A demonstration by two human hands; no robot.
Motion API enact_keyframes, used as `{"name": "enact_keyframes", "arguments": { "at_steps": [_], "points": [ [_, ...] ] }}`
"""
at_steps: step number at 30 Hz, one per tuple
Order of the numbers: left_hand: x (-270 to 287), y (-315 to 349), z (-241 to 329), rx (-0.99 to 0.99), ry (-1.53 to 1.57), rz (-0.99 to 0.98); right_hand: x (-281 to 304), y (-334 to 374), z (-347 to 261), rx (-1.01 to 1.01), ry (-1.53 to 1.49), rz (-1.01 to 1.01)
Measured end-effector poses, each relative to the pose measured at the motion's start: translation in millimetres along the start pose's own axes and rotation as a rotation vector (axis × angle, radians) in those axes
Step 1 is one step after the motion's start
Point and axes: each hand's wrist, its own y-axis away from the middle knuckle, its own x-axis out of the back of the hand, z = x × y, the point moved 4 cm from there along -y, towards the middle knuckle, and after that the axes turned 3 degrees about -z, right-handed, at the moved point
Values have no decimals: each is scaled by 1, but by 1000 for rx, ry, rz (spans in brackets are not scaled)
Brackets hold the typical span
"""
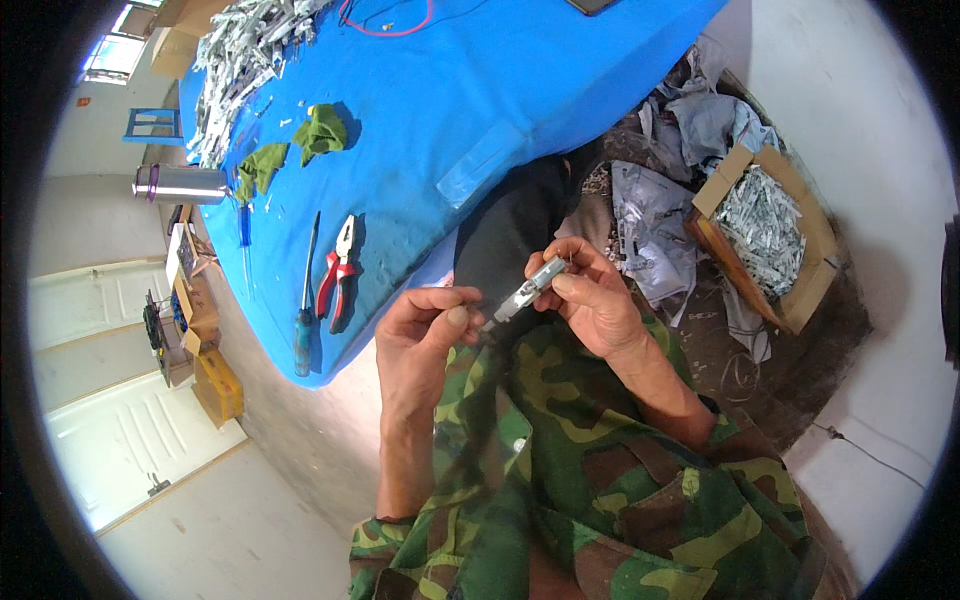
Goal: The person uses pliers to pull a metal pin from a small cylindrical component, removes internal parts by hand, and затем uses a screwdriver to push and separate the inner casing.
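Blue-covered table on far side; right hand pinches slim metal part, left hand curled at its left end, grip uncertain.

Straight ahead of the left hand, there's room to pass over the blue cloth, between red-handled pliers and dark fabric. A screwdriver lies farther out, beyond the pliers. Over past the right hand, a grey plastic bag and an open carton crowd the way.
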Motion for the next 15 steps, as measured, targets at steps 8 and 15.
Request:
{"name": "enact_keyframes", "arguments": {
  "at_steps": [8, 15],
  "points": [
    [-4, -1, 3, -93, -25, -25, 5, 5, -7, 45, -54, -43],
    [-19, -3, 5, -202, -110, -162, 8, 9, -12, 63, -53, -33]
  ]
}}
